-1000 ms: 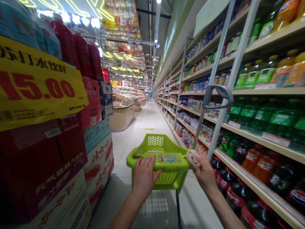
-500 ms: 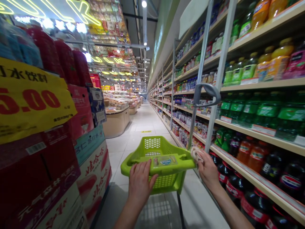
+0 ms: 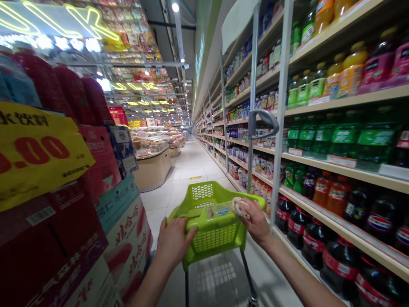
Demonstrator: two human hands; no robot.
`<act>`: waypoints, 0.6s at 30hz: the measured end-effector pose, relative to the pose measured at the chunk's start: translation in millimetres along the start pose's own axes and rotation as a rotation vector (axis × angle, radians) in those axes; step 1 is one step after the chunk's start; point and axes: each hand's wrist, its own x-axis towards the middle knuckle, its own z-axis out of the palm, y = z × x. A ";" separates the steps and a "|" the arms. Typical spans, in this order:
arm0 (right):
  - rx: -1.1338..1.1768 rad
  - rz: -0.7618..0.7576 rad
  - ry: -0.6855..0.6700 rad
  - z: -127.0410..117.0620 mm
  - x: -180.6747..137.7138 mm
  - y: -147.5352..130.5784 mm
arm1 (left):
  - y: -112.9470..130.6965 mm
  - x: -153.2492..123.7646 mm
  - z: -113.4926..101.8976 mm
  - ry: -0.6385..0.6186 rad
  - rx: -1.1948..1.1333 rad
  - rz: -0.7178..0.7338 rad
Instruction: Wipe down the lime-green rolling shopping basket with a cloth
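Observation:
A green plastic shopping cart (image 3: pixel 217 238) stands in front of me on dark legs. My left hand (image 3: pixel 174 238) grips the left part of its handle bar (image 3: pixel 191 222), fingers curled over the top and thumb on the near side. A pale, crumpled cloth (image 3: pixel 239 208) is bunched in my right hand (image 3: pixel 254 219), against the right part of the bar. Between my hands, a label panel (image 3: pixel 220 210) with a blue mark lies on the handle. The cart's basket shows nothing inside where I can see in.
Shelves of bottled drinks (image 3: pixel 341 132) line the right side, with a metal ladder (image 3: pixel 254 64) bearing a grey handle (image 3: pixel 263 123) against them. Stacked drink cartons (image 3: pixel 124 238) and a yellow price sign (image 3: pixel 41 149) crowd the left. A tiled aisle (image 3: pixel 191 160) runs ahead past display counters (image 3: pixel 153 168).
My right hand and the cloth have moved left along the handle from its right end. My left hand has shifted to the left end. The cart has swung straighter in view.

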 end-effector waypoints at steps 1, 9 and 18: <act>-0.005 0.033 0.003 1.0 2.4 7.0 | 5.4 0.7 -0.4 -0.006 0.004 0.001; 0.060 0.204 -0.005 -16.7 25.0 5.0 | 73.7 -18.9 28.4 0.101 -0.123 0.214; 0.254 0.050 -0.132 -40.8 11.5 -48.2 | 40.7 -14.0 28.3 -0.067 -0.534 0.342</act>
